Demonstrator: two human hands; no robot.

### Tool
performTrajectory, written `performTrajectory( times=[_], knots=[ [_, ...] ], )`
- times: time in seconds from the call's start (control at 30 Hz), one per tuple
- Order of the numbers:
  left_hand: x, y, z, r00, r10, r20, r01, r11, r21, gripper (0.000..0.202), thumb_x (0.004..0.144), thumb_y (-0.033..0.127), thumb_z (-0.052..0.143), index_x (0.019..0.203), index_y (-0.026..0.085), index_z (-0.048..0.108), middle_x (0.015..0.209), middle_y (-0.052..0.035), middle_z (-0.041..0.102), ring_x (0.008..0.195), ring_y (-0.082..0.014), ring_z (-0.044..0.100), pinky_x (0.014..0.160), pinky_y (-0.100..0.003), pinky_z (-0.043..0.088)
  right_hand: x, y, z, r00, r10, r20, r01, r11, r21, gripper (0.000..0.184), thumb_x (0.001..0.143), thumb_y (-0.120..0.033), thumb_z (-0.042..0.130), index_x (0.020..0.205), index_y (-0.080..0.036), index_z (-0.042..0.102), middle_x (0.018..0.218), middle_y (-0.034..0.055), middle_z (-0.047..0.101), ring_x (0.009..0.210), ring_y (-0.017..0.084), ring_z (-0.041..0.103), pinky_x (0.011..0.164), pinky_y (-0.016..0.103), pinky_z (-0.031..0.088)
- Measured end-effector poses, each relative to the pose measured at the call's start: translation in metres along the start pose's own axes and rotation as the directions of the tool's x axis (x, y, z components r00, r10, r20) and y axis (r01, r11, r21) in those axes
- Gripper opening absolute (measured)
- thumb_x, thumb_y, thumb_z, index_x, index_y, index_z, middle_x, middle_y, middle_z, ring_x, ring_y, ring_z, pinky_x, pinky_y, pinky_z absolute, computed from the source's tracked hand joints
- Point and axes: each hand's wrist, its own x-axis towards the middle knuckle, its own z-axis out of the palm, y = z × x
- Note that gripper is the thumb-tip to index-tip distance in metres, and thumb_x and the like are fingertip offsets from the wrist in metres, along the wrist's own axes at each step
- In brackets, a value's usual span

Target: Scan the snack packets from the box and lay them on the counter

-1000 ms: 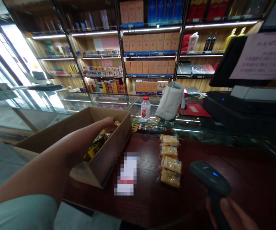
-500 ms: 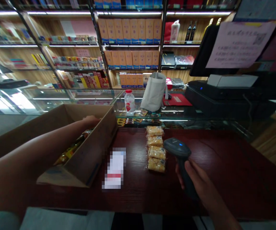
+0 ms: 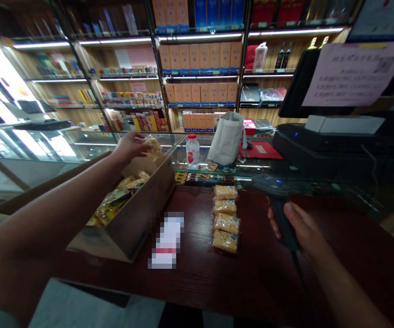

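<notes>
My left hand (image 3: pixel 132 148) is closed on a clear-wrapped snack pack (image 3: pixel 154 148), held just above the far right side of an open cardboard box (image 3: pixel 145 214). Inside the box lie more wrapped snacks (image 3: pixel 115 202), partly hidden by my forearm. My right hand (image 3: pixel 299 223) grips the handle of a black barcode scanner (image 3: pixel 282 214), its blue light lit and its cord hanging down. To the left of the scanner, several wrapped yellowish snack packs (image 3: pixel 226 223) lie in a column on the dark red counter (image 3: pixel 197 282).
Right of the box lies a blurred-out white slip (image 3: pixel 168 241). Behind, on glass, stand a red-capped bottle (image 3: pixel 193 152) and a white bag (image 3: pixel 226 139). A monitor (image 3: pixel 296 86) with a paper sign rises at the right. Shelves of boxes (image 3: pixel 200 59) line the back.
My left hand has risen out of the box with a wrapped snack pack in it. The scanner in my right hand has moved right, away from the column of packs. The view has tilted up.
</notes>
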Motion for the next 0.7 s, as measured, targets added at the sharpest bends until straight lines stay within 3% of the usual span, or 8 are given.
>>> performTrajectory(
  times=[0.1,0.2,0.3,0.43,0.57,0.7],
  knots=[
    [-0.04,0.043,0.018,1.0,0.024,0.01,-0.023,0.996,-0.083,0.05,0.084,0.027,0.08,0.125,0.011,0.057,0.077,0.0001,0.07,0.064,-0.0117,0.064,0.071,-0.032,0.057,0.012,0.005,0.0,1.0,-0.014,0.021,0.013,0.998,0.057,0.045,0.092,-0.062,0.065,0.108,-0.02,0.064,0.078,0.002,0.068,0.053,0.013,0.056,0.046,0.023,0.047],
    [-0.097,0.06,0.058,0.99,0.048,0.131,-0.008,0.957,-0.29,0.057,0.07,0.036,0.089,0.118,0.014,0.067,0.095,-0.008,0.075,0.076,-0.0178,0.07,0.066,-0.028,0.058,0.012,0.014,0.006,0.999,-0.007,0.044,0.002,0.994,0.106,0.048,0.092,-0.064,0.063,0.111,-0.02,0.063,0.085,0.0032,0.068,0.055,0.013,0.057,0.045,0.024,0.047],
    [-0.153,0.047,0.104,0.984,-0.014,0.179,0.098,0.878,-0.468,0.057,0.058,0.036,0.093,0.107,0.015,0.072,0.106,-0.0088,0.076,0.086,-0.0218,0.073,0.073,-0.03,0.06,-0.001,0.022,0.011,0.998,0.024,0.06,-0.032,0.992,0.126,0.053,0.092,-0.066,0.061,0.114,-0.018,0.063,0.081,0.0024,0.067,0.052,0.012,0.055,0.044,0.024,0.046],
    [-0.201,0.016,0.147,0.988,-0.093,0.125,0.148,0.812,-0.564,0.059,0.064,0.037,0.09,0.115,0.017,0.071,0.11,-0.0092,0.076,0.095,-0.0255,0.073,0.08,-0.035,0.061,-0.023,0.026,0.014,0.996,0.053,0.071,-0.059,0.995,0.078,0.048,0.097,-0.064,0.054,0.106,-0.017,0.063,0.072,0.0005,0.064,0.046,0.011,0.051,0.041,0.022,0.042],
    [-0.215,-0.003,0.167,0.998,-0.067,-0.001,0.055,0.833,-0.55,0.053,0.065,0.035,0.088,0.111,0.019,0.069,0.109,-0.0076,0.075,0.095,-0.0233,0.072,0.08,-0.033,0.059,-0.037,0.022,0.012,0.983,-0.023,0.182,0.046,0.991,-0.123,0.046,0.102,-0.06,0.046,0.087,-0.019,0.06,0.062,-0.0021,0.057,0.048,0.011,0.05,0.045,0.021,0.04],
    [-0.214,-0.011,0.176,0.998,-0.054,-0.017,0.038,0.871,-0.49,0.047,0.069,0.034,0.084,0.111,0.02,0.068,0.103,-0.0067,0.074,0.088,-0.0214,0.071,0.08,-0.033,0.058,-0.04,0.019,0.013,0.969,-0.052,0.243,0.1,0.977,-0.19,0.045,0.102,-0.058,0.048,0.083,-0.019,0.06,0.06,-0.0029,0.054,0.048,0.01,0.048,0.046,0.022,0.039]
  ],
)
